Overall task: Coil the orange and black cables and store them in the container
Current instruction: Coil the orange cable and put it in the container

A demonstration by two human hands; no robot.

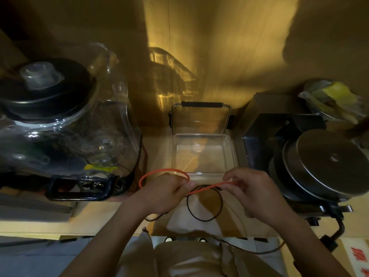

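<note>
A thin orange cable (pixel 159 172) forms a loop over my left hand (pixel 165 194), which is closed on it just in front of the container. From there the orange cable runs right to my right hand (pixel 253 190), which pinches its other stretch between thumb and fingers. A thin black cable (pixel 204 204) hangs in a round loop below and between both hands; which hand holds it I cannot tell. The clear plastic container (pixel 231 148) stands open and empty right behind my hands, its lid (pixel 201 116) propped upright at the back against the wall.
A large glass jug with a black lid (pixel 60 116) stands on the left, close to the container. On the right sit a metal appliance (pixel 265 140) and stacked round metal lids (pixel 327 162). A wooden wall rises just behind. The counter edge runs below my hands.
</note>
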